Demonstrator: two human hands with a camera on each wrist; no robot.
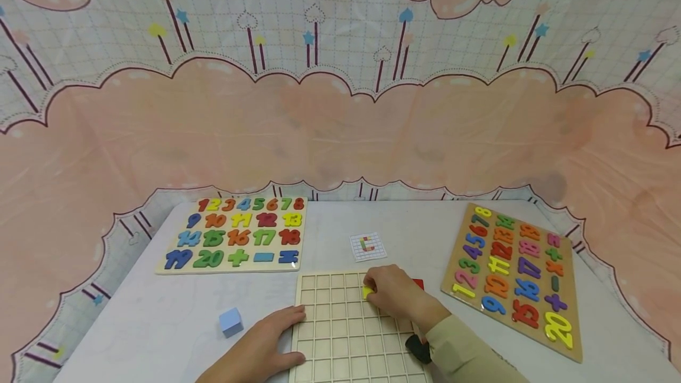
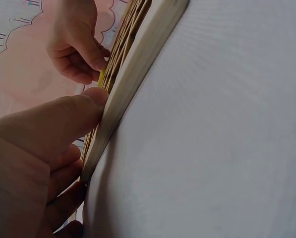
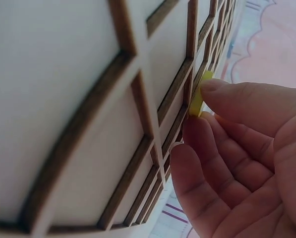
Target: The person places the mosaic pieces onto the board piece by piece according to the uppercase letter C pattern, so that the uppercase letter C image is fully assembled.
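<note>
A wooden grid board (image 1: 323, 331) with raised dividers lies in front of me. My right hand (image 1: 395, 291) is over its upper right part, pinching a small yellow tile (image 1: 367, 292) between thumb and fingers. In the right wrist view the yellow tile (image 3: 201, 95) is at the dividers; whether it sits fully in a cell is unclear. My left hand (image 1: 266, 341) rests at the board's left side, thumb and fingers spread along the edge (image 2: 130, 82). Past the board lies a small white card (image 1: 368, 246) with a coloured C-shaped pattern on a grid.
A blue cube (image 1: 231, 322) stands left of my left hand. Number puzzle boards lie at the back left (image 1: 234, 247) and on the right (image 1: 511, 270). Something red (image 1: 418, 283) shows partly behind my right hand. A patterned cloth (image 1: 340, 135) hangs behind the white table (image 1: 133, 306).
</note>
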